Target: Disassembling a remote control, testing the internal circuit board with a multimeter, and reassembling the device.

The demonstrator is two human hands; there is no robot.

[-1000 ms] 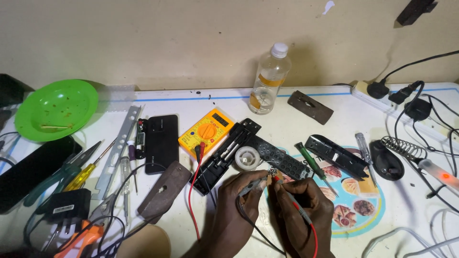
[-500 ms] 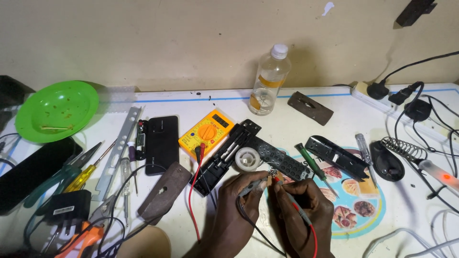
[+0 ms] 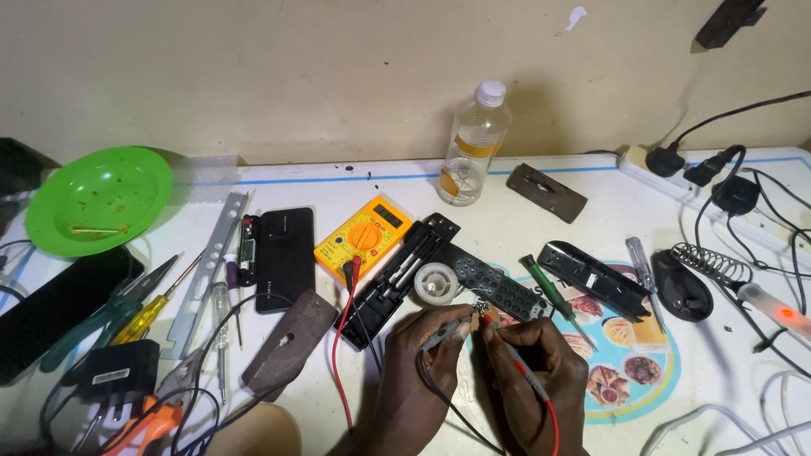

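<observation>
My left hand (image 3: pixel 418 371) grips a black test probe (image 3: pixel 443 335) and my right hand (image 3: pixel 541 380) grips a red test probe (image 3: pixel 528 371). Both tips meet on a small part (image 3: pixel 486 314) at the near edge of a black remote keypad board (image 3: pixel 498 287). Red and black leads (image 3: pixel 345 338) run from the probes to a yellow multimeter (image 3: pixel 363 238). An open black remote shell (image 3: pixel 397 274) lies beside a solder reel (image 3: pixel 436 283).
A green bowl (image 3: pixel 97 198) sits far left, a clear bottle (image 3: pixel 473 143) at the back. A black phone (image 3: pixel 285 257), pliers (image 3: pixel 101 317), screwdrivers (image 3: pixel 553 295), a soldering iron in its coil stand (image 3: pixel 718 270) and a power strip (image 3: pixel 676 169) with cables crowd the white table (image 3: pixel 608 219).
</observation>
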